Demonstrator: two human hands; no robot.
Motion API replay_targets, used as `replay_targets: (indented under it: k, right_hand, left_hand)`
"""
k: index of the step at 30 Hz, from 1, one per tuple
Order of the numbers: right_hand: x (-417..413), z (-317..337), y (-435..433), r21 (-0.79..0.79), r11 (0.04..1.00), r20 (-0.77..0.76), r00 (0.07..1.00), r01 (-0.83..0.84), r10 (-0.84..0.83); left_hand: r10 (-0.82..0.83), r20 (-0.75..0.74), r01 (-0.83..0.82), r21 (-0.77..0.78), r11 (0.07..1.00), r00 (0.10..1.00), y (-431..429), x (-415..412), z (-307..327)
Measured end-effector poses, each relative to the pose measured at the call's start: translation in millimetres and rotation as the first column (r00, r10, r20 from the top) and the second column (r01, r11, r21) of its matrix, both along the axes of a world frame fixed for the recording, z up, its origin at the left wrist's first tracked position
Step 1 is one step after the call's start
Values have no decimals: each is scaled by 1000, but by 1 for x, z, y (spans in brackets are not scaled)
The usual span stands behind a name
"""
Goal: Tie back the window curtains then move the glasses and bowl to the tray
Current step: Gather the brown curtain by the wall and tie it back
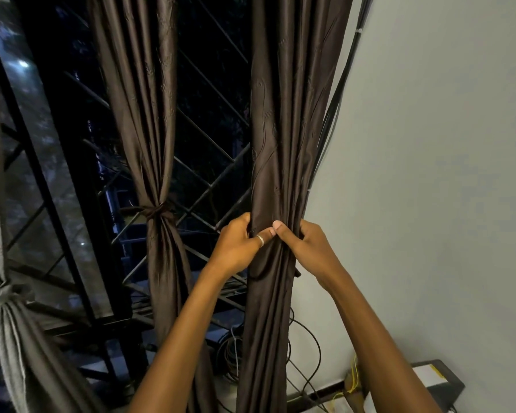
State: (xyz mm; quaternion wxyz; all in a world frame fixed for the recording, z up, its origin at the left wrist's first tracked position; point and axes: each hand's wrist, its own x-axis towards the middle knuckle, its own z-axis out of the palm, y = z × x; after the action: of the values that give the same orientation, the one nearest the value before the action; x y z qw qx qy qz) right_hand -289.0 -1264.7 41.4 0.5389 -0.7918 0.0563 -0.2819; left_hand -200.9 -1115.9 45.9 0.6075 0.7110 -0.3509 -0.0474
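Note:
A dark brown curtain panel (283, 120) hangs at the right side of the window, bunched into a narrow column. My left hand (239, 245), with a ring on one finger, grips the bunched fabric from the left. My right hand (304, 245) grips it from the right, thumb pressed on the front folds. The two thumbs touch at the middle. A second brown panel (149, 114) hangs in the centre, cinched by a knotted tie-back (158, 212). A grey curtain (3, 311) at the far left is also knotted. No glasses, bowl or tray are in view.
A metal window grille (209, 180) stands behind the curtains, with darkness outside. Black cables (337, 93) run down the white wall (444, 174) beside the held panel and coil near the sill (230, 350). A dark box (438, 386) with yellow wires sits at lower right.

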Motion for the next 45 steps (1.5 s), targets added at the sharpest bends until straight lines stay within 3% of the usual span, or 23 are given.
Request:
replay_targets:
  k: [16,22,25,30,33,37,41,45]
  right_hand:
    - [-5,-1,-7,35,976,-236,947,-217,219]
    - [-3,1,-1,-190,981,-170,985,-36,3]
    - [-3,4,-1,-218,975,-145,989,-31,-1]
    - [-8,8,-1,-109,982,-133,981,-153,138]
    - [-8,7,-1,-120,984,-114,986,-133,119]
    - [-7,5,-2,-247,968,-69,997,-51,35]
    - [-4,4,-5,-455,890,-71,996,20,-59]
    - [-2,7,-8,-475,879,-9,998,45,-57]
  left_hand:
    - [-166,5,166,-26,986,986,9,2,-10]
    - [-46,184,36,57,998,982,12,2,-8]
    - [-71,248,45,110,993,966,13,7,-6]
    - [-208,174,178,174,969,962,16,8,-3]
    - [-228,144,197,202,959,963,15,8,-2]
    - [-221,173,185,203,962,960,12,10,-6]
    - [-196,185,162,188,969,963,10,15,-11]
    - [-199,182,172,154,973,963,10,13,-7]
